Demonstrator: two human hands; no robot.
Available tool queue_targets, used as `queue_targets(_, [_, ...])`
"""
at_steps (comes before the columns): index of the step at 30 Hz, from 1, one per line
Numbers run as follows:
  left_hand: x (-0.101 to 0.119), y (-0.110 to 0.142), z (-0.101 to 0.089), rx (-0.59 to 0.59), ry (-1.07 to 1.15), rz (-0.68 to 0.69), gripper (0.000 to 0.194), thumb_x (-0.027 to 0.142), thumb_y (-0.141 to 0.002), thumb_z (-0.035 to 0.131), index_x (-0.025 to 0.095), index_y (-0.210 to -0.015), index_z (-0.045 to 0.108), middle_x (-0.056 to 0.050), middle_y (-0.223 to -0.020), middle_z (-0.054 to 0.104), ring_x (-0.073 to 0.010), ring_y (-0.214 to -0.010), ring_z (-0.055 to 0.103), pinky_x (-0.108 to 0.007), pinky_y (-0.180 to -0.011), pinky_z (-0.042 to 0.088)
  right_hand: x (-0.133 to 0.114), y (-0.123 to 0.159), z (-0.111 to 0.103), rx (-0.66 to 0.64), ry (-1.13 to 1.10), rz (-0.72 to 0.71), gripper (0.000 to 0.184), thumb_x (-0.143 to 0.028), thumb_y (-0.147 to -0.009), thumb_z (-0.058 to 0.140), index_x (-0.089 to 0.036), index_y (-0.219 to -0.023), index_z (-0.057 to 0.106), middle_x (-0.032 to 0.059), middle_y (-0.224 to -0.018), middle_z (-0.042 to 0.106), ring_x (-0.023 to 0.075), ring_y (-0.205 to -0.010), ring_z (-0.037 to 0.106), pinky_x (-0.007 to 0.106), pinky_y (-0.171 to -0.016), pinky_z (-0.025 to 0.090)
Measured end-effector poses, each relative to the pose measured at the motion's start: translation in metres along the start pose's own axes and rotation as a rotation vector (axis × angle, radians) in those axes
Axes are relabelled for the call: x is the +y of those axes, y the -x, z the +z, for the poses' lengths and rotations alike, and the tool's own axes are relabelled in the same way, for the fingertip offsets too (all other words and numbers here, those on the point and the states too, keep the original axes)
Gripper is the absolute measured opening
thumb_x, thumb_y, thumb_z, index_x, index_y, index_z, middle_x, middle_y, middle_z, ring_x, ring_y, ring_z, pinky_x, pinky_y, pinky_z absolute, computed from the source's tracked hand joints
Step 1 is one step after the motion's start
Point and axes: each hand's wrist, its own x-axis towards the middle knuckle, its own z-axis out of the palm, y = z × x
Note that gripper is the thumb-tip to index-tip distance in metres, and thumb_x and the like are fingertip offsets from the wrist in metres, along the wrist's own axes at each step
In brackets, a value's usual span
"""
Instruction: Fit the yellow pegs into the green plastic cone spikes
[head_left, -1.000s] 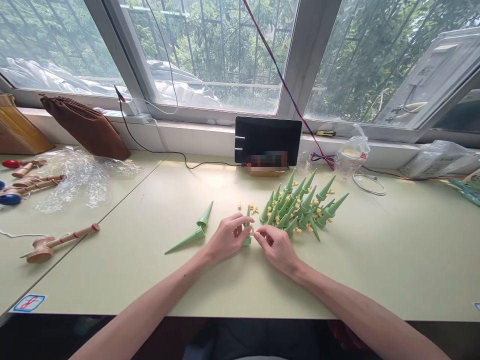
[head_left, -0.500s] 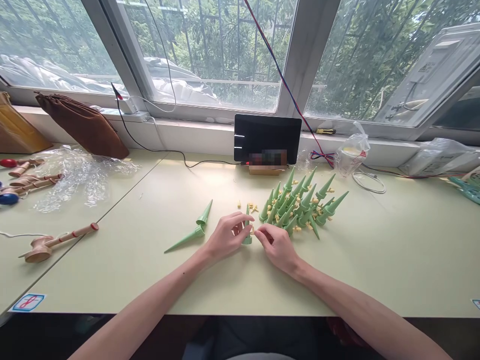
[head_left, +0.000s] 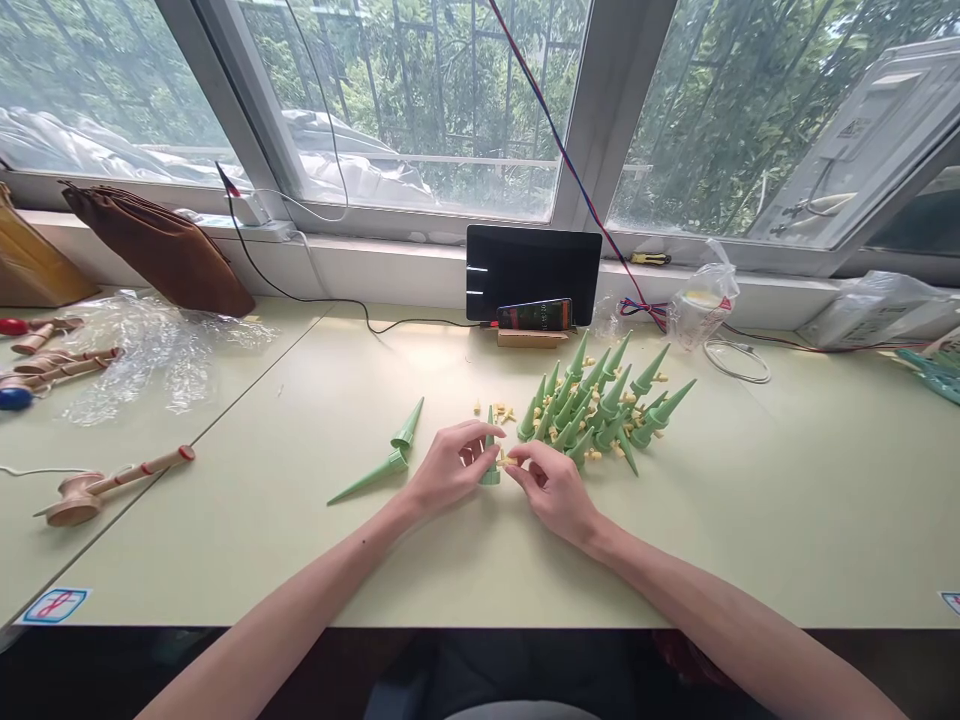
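My left hand [head_left: 452, 462] is closed round a green watering spike [head_left: 490, 475] that stands upright on the table, tip up. Close beside it on the right, my right hand [head_left: 553, 490] pinches a small yellow valve piece [head_left: 508, 461] against or very near the spike's side; the exact contact is hidden by fingers. Several small yellow pieces [head_left: 507, 413] lie behind the hands. To the right stands a dense group of green spikes [head_left: 611, 400], many with yellow pieces attached. Left of my left hand lie two loose green spikes [head_left: 406, 422].
A phone [head_left: 534, 315] leans on a small cardboard stand before a dark screen [head_left: 525, 265]. Wooden kendamas [head_left: 79, 497] and crumpled clear plastic [head_left: 172, 365] are at the left. A bagged cup [head_left: 701, 305] and a coiled white cable [head_left: 737, 362] sit at the back right.
The yellow piece in my right fingertips shows more plainly, lying sideways toward the spike. Both hands stay almost in place; the whole view has shifted slightly.
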Motion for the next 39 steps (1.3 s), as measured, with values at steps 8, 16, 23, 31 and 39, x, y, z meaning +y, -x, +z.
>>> queue_targets(8, [-0.0014, 0.0, 0.0008, -0.005, -0.004, 0.003, 0.02, 0.024, -0.092, 0.055, 0.016, -0.105, 0.069, -0.004, -0.086, 0.066, -0.0079, -0.059, 0.054, -0.02, -0.053, 0.048, 0.0033, -0.0005, 0.0006, -0.012, -0.002, 0.016, 0.01, -0.025, -0.093, 0.057, -0.018, -0.097, 0.063, 0.0038, -0.087, 0.065, 0.0107, -0.055, 0.045, 0.026, -0.056, 0.041])
queue_targets(16, [-0.0016, 0.0008, 0.0003, -0.018, -0.033, 0.022, 0.02, 0.023, -0.091, 0.055, 0.016, -0.104, 0.069, -0.003, -0.085, 0.064, -0.0079, -0.059, 0.055, -0.02, -0.054, 0.047, 0.0024, -0.0007, 0.0005, -0.041, 0.011, 0.039, 0.016, -0.029, -0.096, 0.053, -0.017, -0.09, 0.062, 0.0004, -0.074, 0.059, 0.0107, -0.054, 0.042, 0.025, -0.054, 0.037])
queue_targets(23, [-0.0006, 0.0016, 0.0, -0.03, -0.056, 0.071, 0.019, 0.02, -0.091, 0.055, 0.017, -0.103, 0.069, -0.002, -0.082, 0.062, -0.0072, -0.057, 0.052, -0.021, -0.054, 0.046, 0.0027, -0.0012, 0.0003, -0.081, 0.048, 0.035, 0.026, -0.032, -0.098, 0.05, -0.017, -0.079, 0.059, -0.002, -0.064, 0.051, 0.011, -0.055, 0.039, 0.024, -0.054, 0.032])
queue_targets(31, [0.0, 0.0028, 0.0005, -0.058, -0.029, 0.093, 0.019, 0.021, -0.091, 0.055, 0.016, -0.104, 0.069, -0.004, -0.084, 0.063, -0.0089, -0.062, 0.055, -0.021, -0.056, 0.048, 0.0046, -0.001, 0.0012, -0.11, 0.069, 0.041, 0.04, -0.034, -0.1, 0.043, -0.017, -0.064, 0.049, -0.0038, -0.056, 0.041, 0.0098, -0.052, 0.035, 0.024, -0.052, 0.027])
queue_targets(39, [0.0005, 0.002, 0.0015, -0.04, -0.029, 0.085, 0.019, 0.021, -0.091, 0.055, 0.016, -0.102, 0.069, -0.003, -0.082, 0.063, -0.0083, -0.059, 0.053, -0.021, -0.054, 0.047, 0.0026, -0.0016, -0.0006, -0.124, 0.092, 0.041, 0.046, -0.04, -0.101, 0.04, -0.018, -0.061, 0.047, -0.0034, -0.054, 0.042, 0.0103, -0.051, 0.036, 0.025, -0.052, 0.028])
